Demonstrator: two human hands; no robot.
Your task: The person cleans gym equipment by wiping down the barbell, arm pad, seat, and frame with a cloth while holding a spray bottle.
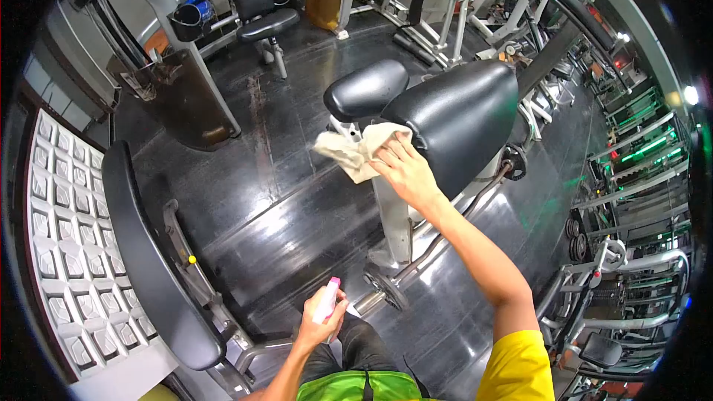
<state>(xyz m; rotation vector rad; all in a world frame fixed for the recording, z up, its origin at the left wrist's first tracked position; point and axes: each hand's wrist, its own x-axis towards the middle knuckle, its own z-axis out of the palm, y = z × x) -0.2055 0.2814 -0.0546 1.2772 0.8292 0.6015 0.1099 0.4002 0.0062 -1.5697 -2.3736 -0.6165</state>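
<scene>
My right hand [403, 171] is closed on a cream cloth [362, 151], which hangs loosely off to the left of my fingers. Hand and cloth are at the near end of a black padded bench [464, 108], by the gap beside its smaller seat pad [368, 87]. Whether the cloth presses on the padding I cannot tell. Low in front of my body, my left hand [321, 319] is wrapped around a white spray bottle [327, 301] with a pink top. Most of the bottle is hidden by the fingers.
A curved barbell [423, 258] with weight plates lies below the bench. Another black padded bench [148, 260] stands at left, beside a white patterned wall panel [70, 252]. Gym machines [264, 18] line the back, and more racks fill the right. The floor [260, 178] is dark and shiny.
</scene>
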